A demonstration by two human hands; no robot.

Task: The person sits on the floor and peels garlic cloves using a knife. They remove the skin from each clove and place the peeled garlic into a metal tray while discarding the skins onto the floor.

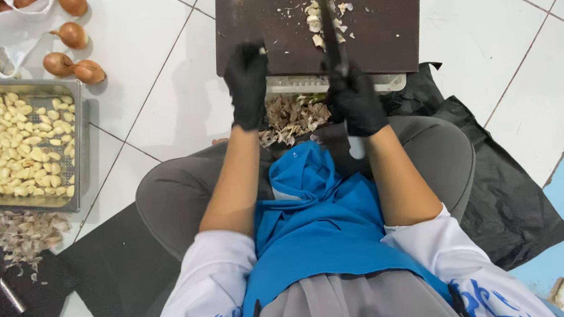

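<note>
**Knife held over dark cutting board, both hands gloved**

Knife (330,28) lies with its blade flat across the dark cutting board (386,27), pointing away from the grip. The right hand (356,99), in a black glove, has its grip clamped on the knife handle at the near edge of the board. Just beyond the blade tip sit pale garlic scraps (315,13). The left hand (246,80), also black-gloved, rests on the near left edge of the board, fingers curled over it; whether that grip pinches anything cannot be told. Between the two grips, below the board edge, lies a heap of dry garlic skins (292,117) on a black plastic sheet (502,187). Well to the left of the left grip, a metal tray (80,142) on the white tiled floor (167,87) holds peeled garlic cloves (9,148). Beyond the tray lie brown onions (73,61).
</note>
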